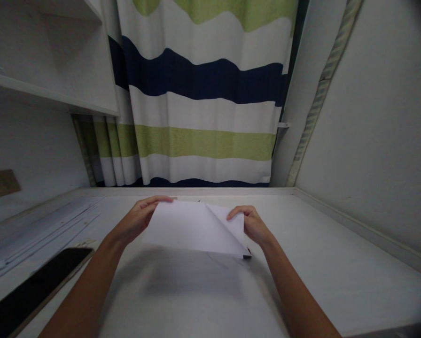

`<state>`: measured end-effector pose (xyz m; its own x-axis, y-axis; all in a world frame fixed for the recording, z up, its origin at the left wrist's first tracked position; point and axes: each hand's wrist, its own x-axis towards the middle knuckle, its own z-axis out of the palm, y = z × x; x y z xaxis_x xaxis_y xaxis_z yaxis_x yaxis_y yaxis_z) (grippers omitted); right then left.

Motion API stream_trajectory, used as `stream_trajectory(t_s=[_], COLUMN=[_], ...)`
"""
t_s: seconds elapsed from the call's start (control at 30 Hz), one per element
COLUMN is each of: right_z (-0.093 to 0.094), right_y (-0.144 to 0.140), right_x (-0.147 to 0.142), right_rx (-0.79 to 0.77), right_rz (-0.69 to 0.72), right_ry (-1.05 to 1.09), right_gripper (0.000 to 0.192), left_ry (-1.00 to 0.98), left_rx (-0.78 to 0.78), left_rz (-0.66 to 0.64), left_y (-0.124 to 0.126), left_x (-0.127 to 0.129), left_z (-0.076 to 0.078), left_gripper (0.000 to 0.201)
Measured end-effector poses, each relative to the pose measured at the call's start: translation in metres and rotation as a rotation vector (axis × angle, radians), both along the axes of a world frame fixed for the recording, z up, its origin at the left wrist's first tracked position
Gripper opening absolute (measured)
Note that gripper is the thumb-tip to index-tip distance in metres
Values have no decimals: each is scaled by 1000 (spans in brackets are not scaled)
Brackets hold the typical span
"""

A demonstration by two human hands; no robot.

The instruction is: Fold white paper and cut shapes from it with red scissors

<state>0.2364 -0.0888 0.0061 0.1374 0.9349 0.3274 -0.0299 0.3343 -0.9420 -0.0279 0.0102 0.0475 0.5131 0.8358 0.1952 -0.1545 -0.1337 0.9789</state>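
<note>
A white sheet of paper is held up above the white table, and its shadow falls on the surface below. My left hand grips its left edge, with fingers stretched along the top corner and the thumb hidden behind. At the other side my right hand pinches the right part, where a diagonal fold or overlapping layer runs down to the lower right corner. Just by that corner is a small dark object, too small to name.
A black-screened phone lies at the left front of the table. Behind it, papers or clear sheets lie along the left wall. A striped curtain hangs at the back, and a white shelf juts out at upper left.
</note>
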Motion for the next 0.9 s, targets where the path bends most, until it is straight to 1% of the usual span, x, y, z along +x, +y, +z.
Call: stream_trajectory(t_s=[0.07, 0.13, 0.2, 0.27, 0.33, 0.43, 0.5, 0.57, 0.67, 0.77, 0.83, 0.9], right_z=[-3, -6, -8, -9, -10, -9, -8, -8, -8, -10, -11, -10], right_y=[4, 9, 11, 13, 13, 11, 9, 8, 6, 5, 5, 4], right_x=[1, 0, -2, -7, -11, -16, -19, -22, -28, -34, -38, -41], right_rx=[65, 120, 167, 195, 207, 218, 227, 224, 210, 206, 187, 155], right_rz=[-109, -195, -248, -287, -326, -363, -358, -337, -309, -275, -218, -112], right_ry=[37, 88, 119, 112, 74, -4, -47, -84, -114, -110, -127, -170], right_gripper=[19, 22, 23, 25, 27, 31, 32, 34, 35, 34, 33, 32], left_ry=[-97, -167, -213, -263, -338, -478, -545, -567, -518, -450, -443, -469], left_rx=[-52, -140, -226, -264, -269, -253, -248, -238, -202, -204, -205, -178], left_rz=[-22, -86, -138, -158, -154, -88, -40, -27, -22, 58, 107, 158], left_y=[1, 3, 5, 6, 6, 4, 3, 2, 1, 1, 2, 3], left_x=[4, 8, 13, 18, 24, 30, 32, 33, 36, 40, 42, 43], left_z=[0, -2, -8, -14, -19, -21, -20, -21, -26, -34, -37, -38], left_gripper=[31, 38, 45, 47, 44, 39, 36, 33, 24, 24, 23, 23])
